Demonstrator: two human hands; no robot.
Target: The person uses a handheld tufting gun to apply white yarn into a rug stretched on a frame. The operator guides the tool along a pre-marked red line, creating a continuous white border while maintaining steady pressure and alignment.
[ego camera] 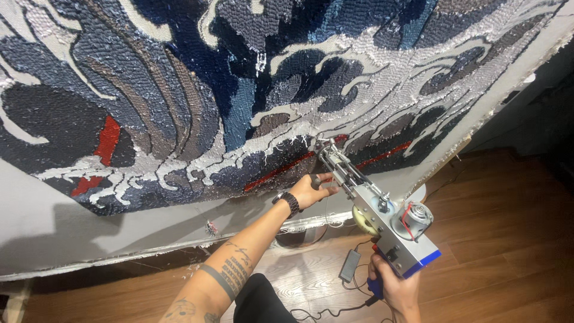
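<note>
Both hands are gripping the tufting gun (373, 209): right hand (394, 290) clamping its handle, left hand (311, 190) closing around the front, needle touching the rug (239, 90).

a rug-tufting workshop: stretched tufted cloth (239, 90), tufting gun (382, 215).

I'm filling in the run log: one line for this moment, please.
right hand: grips tufting gun handle | left hand: steadies its front | needle: at stretched tufted rug
</note>
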